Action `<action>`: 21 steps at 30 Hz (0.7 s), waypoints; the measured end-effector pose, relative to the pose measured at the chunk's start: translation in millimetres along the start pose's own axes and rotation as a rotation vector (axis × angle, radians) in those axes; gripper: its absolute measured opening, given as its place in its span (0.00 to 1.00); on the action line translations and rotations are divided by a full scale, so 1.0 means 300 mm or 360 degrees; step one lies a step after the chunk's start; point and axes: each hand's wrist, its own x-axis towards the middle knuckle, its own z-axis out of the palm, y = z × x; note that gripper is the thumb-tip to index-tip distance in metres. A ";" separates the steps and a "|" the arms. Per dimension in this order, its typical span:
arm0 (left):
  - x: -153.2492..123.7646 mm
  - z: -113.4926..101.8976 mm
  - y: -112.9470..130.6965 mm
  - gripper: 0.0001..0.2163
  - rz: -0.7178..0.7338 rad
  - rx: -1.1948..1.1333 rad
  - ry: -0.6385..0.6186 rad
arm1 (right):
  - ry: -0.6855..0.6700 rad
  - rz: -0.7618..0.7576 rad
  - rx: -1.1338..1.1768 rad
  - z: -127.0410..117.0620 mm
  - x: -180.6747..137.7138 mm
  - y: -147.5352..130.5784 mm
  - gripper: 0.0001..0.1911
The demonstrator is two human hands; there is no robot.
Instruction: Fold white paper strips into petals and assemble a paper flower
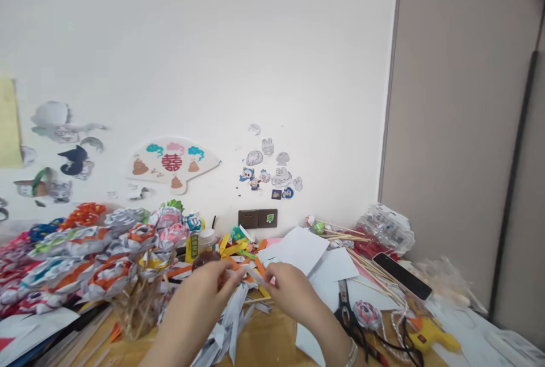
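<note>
A narrow white paper strip [254,274] stretches between my two hands, above the middle of the table. At its left end my left hand [209,283] pinches it between thumb and fingers. The thumb and fingers of my right hand [290,287] are closed on the other end. Below my hands lies a pile of loose white paper strips [232,321]. Orange and yellow strips [234,249] are scattered just behind. A dark brown round object [205,260] sits beside my left hand, partly hidden by it.
Many folded paper flowers [108,273] crowd the left side. White sheets [298,248] lie behind my right hand. To the right are scissors [344,302], a paper rose [367,314], thin sticks [370,268], a phone [402,276] and a yellow glue gun [434,336] with its cord.
</note>
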 end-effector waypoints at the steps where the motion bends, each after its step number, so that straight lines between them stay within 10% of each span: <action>1: 0.020 0.019 -0.016 0.15 -0.0008 0.0072 -0.0074 | 0.0040 0.0012 0.0080 -0.002 0.001 -0.011 0.06; 11: 0.061 0.097 -0.072 0.15 -0.0106 -0.0686 -0.0227 | 0.0225 -0.0089 0.0396 0.022 -0.015 -0.116 0.05; 21: 0.072 -0.039 -0.080 0.16 -0.0150 -0.0608 0.0087 | -0.0287 0.0131 0.0144 0.259 -0.013 -0.073 0.15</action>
